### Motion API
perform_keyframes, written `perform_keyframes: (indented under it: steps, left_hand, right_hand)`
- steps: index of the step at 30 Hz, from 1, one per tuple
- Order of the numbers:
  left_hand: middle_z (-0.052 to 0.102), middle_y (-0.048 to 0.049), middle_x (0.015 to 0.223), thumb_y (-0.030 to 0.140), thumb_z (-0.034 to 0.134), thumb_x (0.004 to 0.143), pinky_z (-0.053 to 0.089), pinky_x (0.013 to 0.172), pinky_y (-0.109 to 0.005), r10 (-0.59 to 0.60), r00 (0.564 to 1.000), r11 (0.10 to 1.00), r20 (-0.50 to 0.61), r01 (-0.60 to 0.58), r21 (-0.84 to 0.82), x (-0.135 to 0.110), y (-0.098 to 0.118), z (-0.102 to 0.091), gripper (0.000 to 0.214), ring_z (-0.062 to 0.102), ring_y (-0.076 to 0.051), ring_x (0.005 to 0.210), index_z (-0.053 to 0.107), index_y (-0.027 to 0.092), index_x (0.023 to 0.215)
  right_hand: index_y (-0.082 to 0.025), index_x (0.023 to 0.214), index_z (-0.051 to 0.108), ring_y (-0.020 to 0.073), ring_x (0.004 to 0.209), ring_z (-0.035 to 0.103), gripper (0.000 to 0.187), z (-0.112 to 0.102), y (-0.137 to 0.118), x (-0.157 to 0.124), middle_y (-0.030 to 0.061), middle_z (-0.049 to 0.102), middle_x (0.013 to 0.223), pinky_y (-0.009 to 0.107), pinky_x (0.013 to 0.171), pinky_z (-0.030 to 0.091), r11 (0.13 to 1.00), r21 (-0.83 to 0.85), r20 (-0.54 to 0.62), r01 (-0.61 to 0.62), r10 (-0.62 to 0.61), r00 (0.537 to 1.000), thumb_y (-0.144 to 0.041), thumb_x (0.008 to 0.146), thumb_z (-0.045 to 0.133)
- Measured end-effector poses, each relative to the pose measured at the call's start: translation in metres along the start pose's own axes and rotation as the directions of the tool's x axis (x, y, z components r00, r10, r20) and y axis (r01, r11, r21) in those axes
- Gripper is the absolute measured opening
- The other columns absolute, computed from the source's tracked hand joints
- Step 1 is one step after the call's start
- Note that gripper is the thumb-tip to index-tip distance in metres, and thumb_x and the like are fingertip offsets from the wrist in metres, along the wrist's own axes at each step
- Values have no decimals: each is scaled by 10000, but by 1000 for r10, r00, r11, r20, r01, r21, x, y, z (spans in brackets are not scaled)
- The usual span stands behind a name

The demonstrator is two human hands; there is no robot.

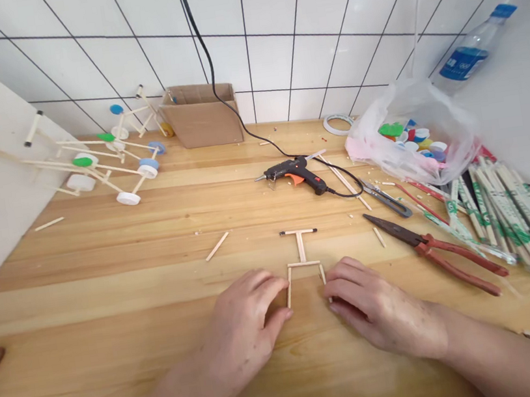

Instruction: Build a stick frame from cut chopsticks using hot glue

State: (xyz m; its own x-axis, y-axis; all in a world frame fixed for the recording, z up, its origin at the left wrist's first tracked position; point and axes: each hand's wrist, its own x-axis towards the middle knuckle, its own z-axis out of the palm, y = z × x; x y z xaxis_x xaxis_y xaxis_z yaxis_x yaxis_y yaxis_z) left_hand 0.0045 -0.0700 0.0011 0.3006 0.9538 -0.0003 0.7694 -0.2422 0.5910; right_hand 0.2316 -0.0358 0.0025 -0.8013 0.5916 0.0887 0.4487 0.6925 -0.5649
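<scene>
A small frame of wooden sticks (pixel 303 263) lies on the table in front of me, made of a crossbar, a short stem and a top bar with black ends. Two side sticks run down from the crossbar toward me. My left hand (pixel 250 319) has its index finger and thumb at the left side stick (pixel 289 289), gripping it near its lower end. On the other side, my right hand (pixel 376 308) pinches the right side stick (pixel 323 273), whose lower part is partly hidden by the fingers.
A black glue gun (pixel 293 169) with its cord lies behind the frame. To the right are pliers (pixel 429 244), snips (pixel 387 198), wrapped chopsticks (pixel 514 216) and a bag of bottle caps (pixel 413 131). Wheeled stick models (pixel 111 157) and a cardboard box (pixel 204 115) stand at back left.
</scene>
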Motion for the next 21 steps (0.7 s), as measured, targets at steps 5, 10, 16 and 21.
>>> perform_keyframes:
  steps: [5, 10, 16, 21]
  left_hand:
    - [655, -28, 860, 122, 633, 749, 487, 718, -322, -3, 1000, 1000, 2, 3, 0, -1, 0, 1, 161, 617, -209, 816, 633, 196, 892]
    - [655, -34, 872, 117, 623, 763, 491, 732, -339, -1, 1000, 1000, 8, 1, -5, 0, 0, 0, 166, 616, -213, 826, 639, 186, 913]
    - [659, -36, 880, 113, 628, 756, 494, 736, -339, 12, 1000, 1000, -3, -12, -4, -1, -1, 0, 181, 621, -215, 830, 645, 177, 925]
    - [663, -32, 874, 118, 639, 746, 493, 721, -330, 19, 1000, 1000, -16, -19, 16, -2, -2, 2, 182, 623, -212, 815, 642, 187, 914]
  right_hand:
    - [-159, 984, 562, 204, 856, 484, 179, 0, 1, 0, 76, 548, 865, 343, 759, 441, 1000, 14, 7, -1, 1, 1000, -84, 886, 432]
    - [-156, 985, 560, 203, 861, 476, 171, 1, 2, -1, 76, 544, 872, 344, 765, 437, 1000, 14, 11, -4, 4, 1000, -90, 888, 436]
    - [-153, 984, 557, 201, 861, 478, 169, 0, 2, -1, 76, 542, 867, 337, 767, 434, 1000, 6, 3, 4, -4, 1000, -87, 885, 438]
    - [-155, 979, 556, 201, 854, 480, 168, 0, 3, -1, 74, 544, 859, 337, 764, 433, 1000, -2, -2, 9, -9, 1000, -85, 885, 436]
